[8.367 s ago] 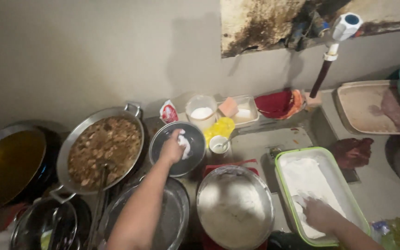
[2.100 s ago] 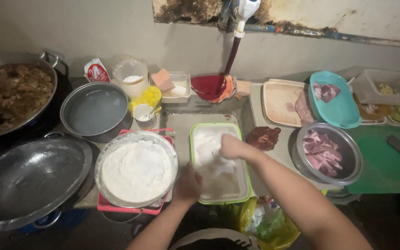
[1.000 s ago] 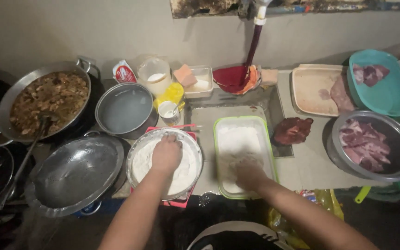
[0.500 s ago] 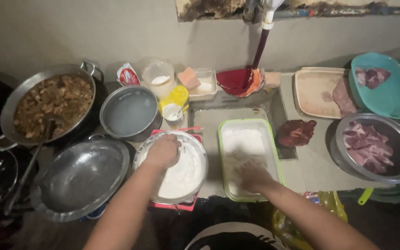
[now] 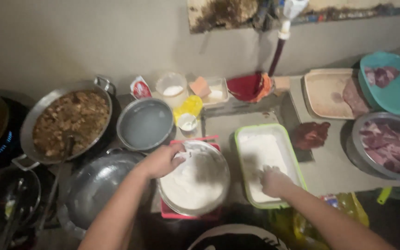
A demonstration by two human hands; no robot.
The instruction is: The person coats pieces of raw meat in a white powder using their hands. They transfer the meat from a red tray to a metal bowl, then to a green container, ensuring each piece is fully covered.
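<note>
Flour could easily get knocked over the rim of the metal bowl [image 5: 218,185], gripped by the left hand [image 5: 160,161]; right hand [image 5: 274,181], loosely curled, is pressed into the green-rimmed tray [image 5: 297,162] just beside it.

Probably a home kitchen: a wok of cooked food [image 5: 70,124], raw meat bowl [image 5: 385,143], floured tray [image 5: 267,162].

Left of the grey water bowl [image 5: 145,124] sits a wok of brown stew [image 5: 69,122]; far right, a metal bowl of raw meat [image 5: 387,144].
</note>
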